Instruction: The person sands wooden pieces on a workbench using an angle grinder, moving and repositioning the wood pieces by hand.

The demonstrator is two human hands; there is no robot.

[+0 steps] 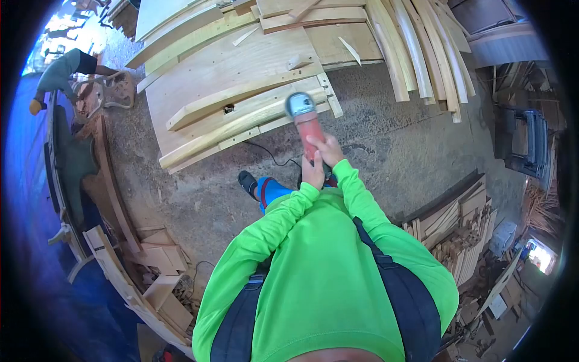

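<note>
A red angle grinder with a silver head and a round disc is held in front of my body. My left hand is wrapped round the rear of its body, and my right hand grips it just beside and above. The disc is at the right end of a long, pale, rounded wooden piece, which lies along the near edge of a plywood sheet. An angled wooden piece lies behind it. A dark cord runs on the floor by the grinder.
Long curved boards jut out at the upper right. Stacked offcuts stand at the right. Another person bends near a wooden chair frame at the upper left. A curved wooden rail lies at the left.
</note>
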